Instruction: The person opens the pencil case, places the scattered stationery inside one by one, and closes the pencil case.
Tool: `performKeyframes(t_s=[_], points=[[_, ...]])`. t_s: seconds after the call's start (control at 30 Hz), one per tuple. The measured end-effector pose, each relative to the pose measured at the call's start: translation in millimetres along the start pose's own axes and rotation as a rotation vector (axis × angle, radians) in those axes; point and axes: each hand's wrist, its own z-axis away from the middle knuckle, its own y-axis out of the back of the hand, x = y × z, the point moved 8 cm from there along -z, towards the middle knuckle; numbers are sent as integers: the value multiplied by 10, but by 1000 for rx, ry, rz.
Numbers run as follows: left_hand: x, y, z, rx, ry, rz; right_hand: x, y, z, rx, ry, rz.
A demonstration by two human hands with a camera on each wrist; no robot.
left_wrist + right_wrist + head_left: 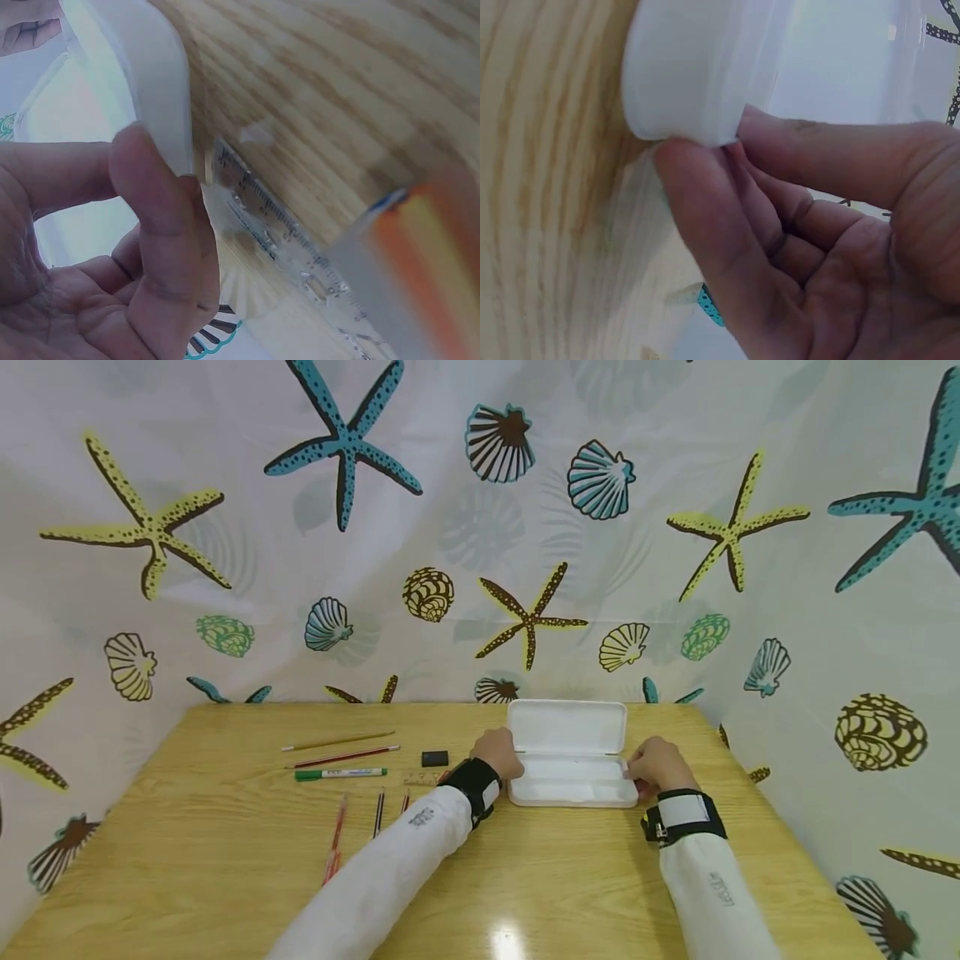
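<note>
A white pencil case [562, 792] lies on the wooden table with its lid [567, 727] raised at the back. Its shallow compartments look bare inside. At its left end, my left hand [497, 753] pinches the edge between thumb and finger, seen also in the left wrist view with the case wall [161, 75]. My right hand [662, 766] grips the opposite end. In the right wrist view the right thumb [802, 146] lies over the rim of the case [682, 75] and the forefinger presses its outer side.
Left of the case lie a black eraser [435, 759], a clear ruler [417, 778], a green marker [341, 773], a yellow pencil [337, 742], a red pencil [345, 757], a dark pencil [378, 812] and a red pen [334, 852]. A patterned cloth [450, 527] hangs behind the table.
</note>
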Motion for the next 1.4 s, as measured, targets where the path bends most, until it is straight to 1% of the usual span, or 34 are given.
performKeyframes(t_s=[0.1, 0.3, 0.37, 0.43, 0.47, 0.53, 0.63, 0.7, 0.77, 0.87, 0.93, 0.97, 1.03, 1.17, 1.23, 1.33, 1.4], points=[[21, 35, 68, -6, -4, 5, -3, -1, 27, 36, 2, -9], [-11, -5, 7, -10, 5, -32, -45, -6, 105, 97, 9, 11], [-26, -25, -23, -37, 5, -47, -50, -10, 133, 106, 9, 22], [-13, 12, -27, -47, -16, -52, -50, -8, 157, 117, 11, 37], [-2, 46, -27, -50, -30, -49, -51, -4, 168, 123, 13, 45], [19, 159, -28, -37, -61, -30, -52, 3, 182, 134, 13, 56], [50, 403, 3, 9, -123, 5, -70, 16, 186, 146, 16, 62], [63, 580, 56, 42, -174, 35, -82, 23, 188, 148, 15, 58], [53, 721, 121, 64, -232, 58, -91, 26, 193, 145, 14, 52], [-8, 886, 241, 105, -295, 75, -94, 21, 212, 136, 9, 40], [-64, 941, 312, 118, -318, 65, -88, 20, 226, 130, 7, 33], [-88, 953, 345, 122, -334, 52, -83, 23, 232, 129, 9, 31], [-134, 935, 400, 103, -360, 15, -71, 25, 243, 128, 8, 24], [-213, 810, 519, 28, -431, -69, -59, 29, 244, 134, 17, 25], [-268, 741, 597, -10, -441, -103, -65, 29, 241, 134, 22, 25], [-352, 676, 755, -32, -454, -148, -85, 33, 232, 131, 27, 27], [-409, 636, 865, -48, -450, -166, -106, 43, 231, 131, 30, 26]])
